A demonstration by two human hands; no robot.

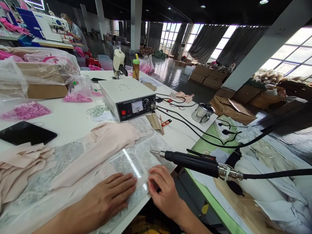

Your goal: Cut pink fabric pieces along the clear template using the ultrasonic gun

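My left hand (104, 198) lies flat, fingers stretched out together, on pale sheer fabric (58, 204) spread over a marbled grey mat (143, 146). My right hand (162, 188) is closed in a pinch, thumb against the fingers, at the mat's right edge. What sits in the pinch is too small to make out. Just above that hand, a black handheld pen-like tool (192, 162) with a metal tip points left, and a cable leaves its rear end. Folded peach fabric (107, 139) lies beyond my left hand, and more peach pieces (19, 169) are heaped at the left.
A white control box (126, 94) with a dial stands mid-table, cables running right. Around it are red-handled snips (166, 122), a metal mug (203, 112), a green-capped bottle (136, 67) and a black phone (26, 133). White cloth (263, 182) covers the lower right. A person (76, 34) sits far left.
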